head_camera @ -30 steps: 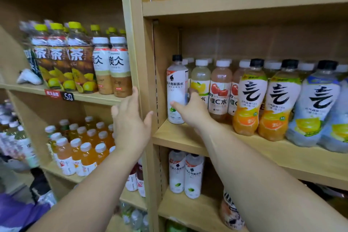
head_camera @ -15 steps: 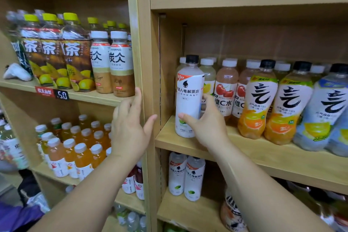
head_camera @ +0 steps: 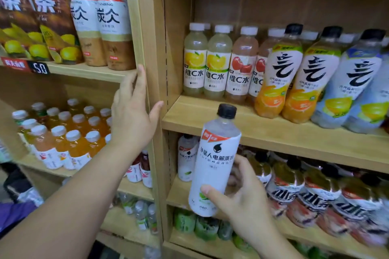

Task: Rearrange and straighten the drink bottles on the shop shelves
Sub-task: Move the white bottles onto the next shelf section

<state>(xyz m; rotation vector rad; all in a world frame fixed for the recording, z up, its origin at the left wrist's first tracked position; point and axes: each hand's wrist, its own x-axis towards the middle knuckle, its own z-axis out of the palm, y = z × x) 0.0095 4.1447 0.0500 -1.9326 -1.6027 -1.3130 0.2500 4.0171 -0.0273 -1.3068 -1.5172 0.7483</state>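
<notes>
Two milk-tea bottles [head_camera: 101,23] stand at the right end of the upper left shelf. Just below them the left grip [head_camera: 132,118] lies open, fingers straight, flat against the wooden upright [head_camera: 147,27]. The right grip [head_camera: 237,197] is curled round the lower half of a white, black-capped electrolyte-water bottle [head_camera: 214,166]. It holds the bottle nearly upright in the air before the front edge of the middle shelf [head_camera: 273,132], below the vitamin C water bottles [head_camera: 216,65].

Left hand [head_camera: 134,120]: my arm reaches forward, fingers straight, thumb spread, resting on the pale wooden shelf upright [head_camera: 147,27]. Right hand [head_camera: 242,197]: lower, fingers and thumb curled round the white-labelled, black-capped plastic bottle [head_camera: 216,166], nearly upright.
</notes>
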